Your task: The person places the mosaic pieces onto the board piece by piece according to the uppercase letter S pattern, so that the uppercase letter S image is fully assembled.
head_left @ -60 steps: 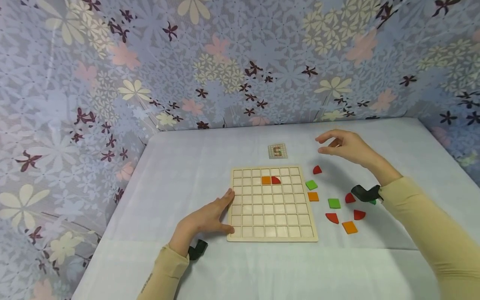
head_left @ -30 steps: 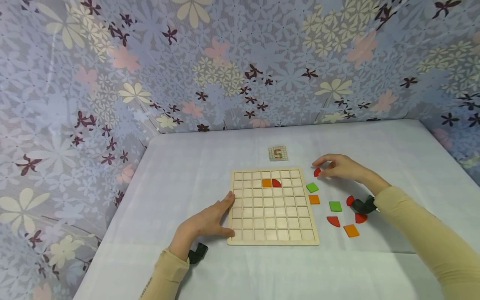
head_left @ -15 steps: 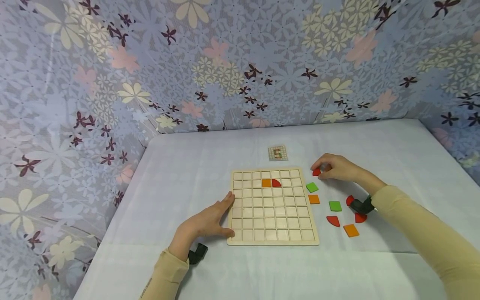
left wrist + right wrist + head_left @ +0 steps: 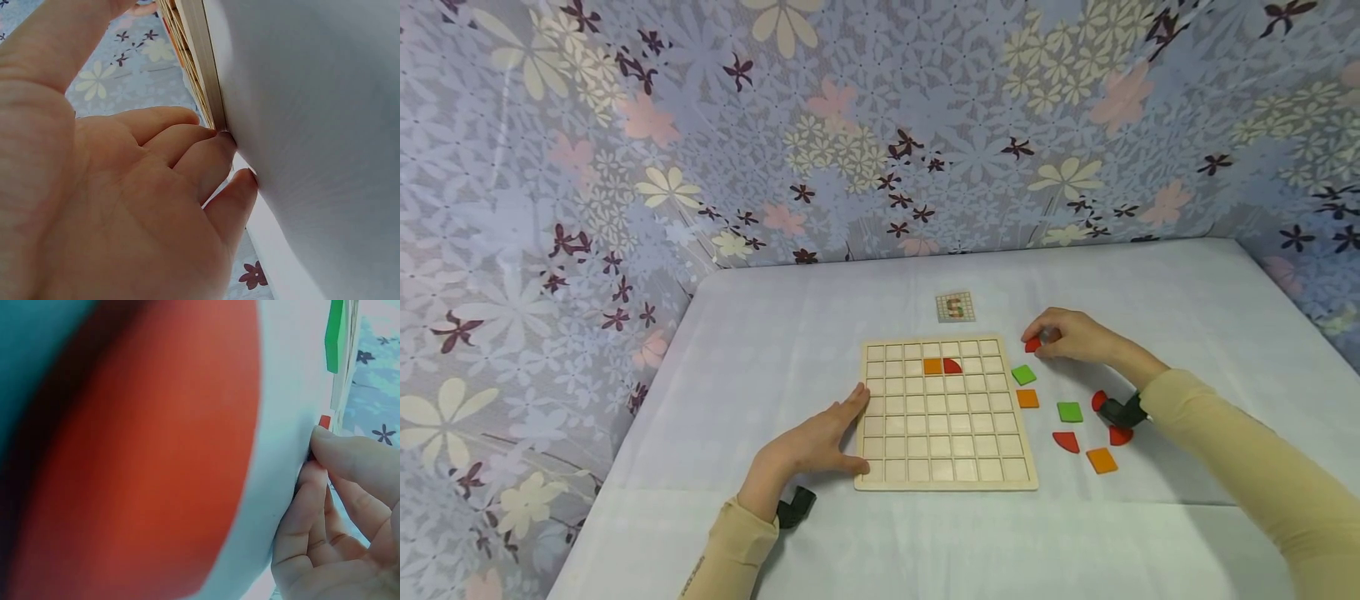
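My left hand [image 4: 808,437] rests at the left edge of a wooden grid board [image 4: 936,486], index fingertip and thumb spread along its rim; in the left wrist view the fingers [image 4: 203,156] reach the board's side. An orange square tile [image 4: 932,367] and a red quarter-circle tile [image 4: 952,366] sit side by side in the board's second row. To the board's right, my right hand [image 4: 1078,335] pinches another red quarter-circle tile [image 4: 1032,345] between thumb and fingers, low at the tabletop. The right wrist view shows the thumb [image 4: 340,447] against that tile's red edge [image 4: 325,421].
A small pattern card [image 4: 955,307] lies behind the board. Right of the board are green squares [image 4: 1023,375], orange squares [image 4: 1027,398] and more red quarter-circles [image 4: 1066,442], some partly under the right wrist's black camera mount [image 4: 1123,411]. A floral wall covering [image 4: 880,125] stands behind the table.
My right hand has come down from above the table onto the far red quarter-circle tile and its fingers have closed around it. The left hand has stayed at the board's edge.
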Action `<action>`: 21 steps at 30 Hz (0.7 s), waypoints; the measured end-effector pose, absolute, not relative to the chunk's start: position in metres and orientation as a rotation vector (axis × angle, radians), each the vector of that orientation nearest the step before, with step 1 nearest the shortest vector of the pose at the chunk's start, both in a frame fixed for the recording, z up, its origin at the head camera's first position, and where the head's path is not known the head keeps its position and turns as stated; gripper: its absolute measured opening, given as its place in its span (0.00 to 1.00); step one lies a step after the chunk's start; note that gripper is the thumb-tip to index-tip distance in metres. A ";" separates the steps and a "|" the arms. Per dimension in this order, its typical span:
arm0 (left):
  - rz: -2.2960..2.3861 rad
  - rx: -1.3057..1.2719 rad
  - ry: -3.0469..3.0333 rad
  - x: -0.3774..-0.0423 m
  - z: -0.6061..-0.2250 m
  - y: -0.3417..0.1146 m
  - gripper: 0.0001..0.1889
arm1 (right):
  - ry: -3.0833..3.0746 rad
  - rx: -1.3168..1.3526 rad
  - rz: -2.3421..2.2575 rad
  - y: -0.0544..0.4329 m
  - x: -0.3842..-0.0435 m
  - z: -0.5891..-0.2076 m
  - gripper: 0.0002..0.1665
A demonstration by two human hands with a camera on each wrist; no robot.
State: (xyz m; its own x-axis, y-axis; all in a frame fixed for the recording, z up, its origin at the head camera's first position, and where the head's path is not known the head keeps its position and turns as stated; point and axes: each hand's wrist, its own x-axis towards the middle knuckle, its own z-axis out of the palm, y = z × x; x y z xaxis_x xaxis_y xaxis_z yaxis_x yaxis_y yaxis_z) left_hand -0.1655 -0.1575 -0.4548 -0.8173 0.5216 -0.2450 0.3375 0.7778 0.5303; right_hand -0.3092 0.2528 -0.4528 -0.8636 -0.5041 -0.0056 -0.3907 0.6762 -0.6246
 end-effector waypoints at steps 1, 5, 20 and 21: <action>0.671 0.653 2.589 -0.166 -0.455 -0.158 0.54 | 2.714 -0.725 -0.948 0.252 -0.309 -0.453 0.13; 0.670 0.643 2.586 -0.165 -0.455 -0.158 0.55 | 2.719 -0.703 -0.945 0.251 -0.307 -0.451 0.13; 0.680 0.629 2.580 -0.165 -0.454 -0.158 0.54 | 2.757 -0.688 -0.996 0.245 -0.317 -0.407 0.18; 0.680 0.626 2.581 -0.165 -0.453 -0.158 0.54 | 2.758 -0.696 -1.004 0.243 -0.318 -0.402 0.19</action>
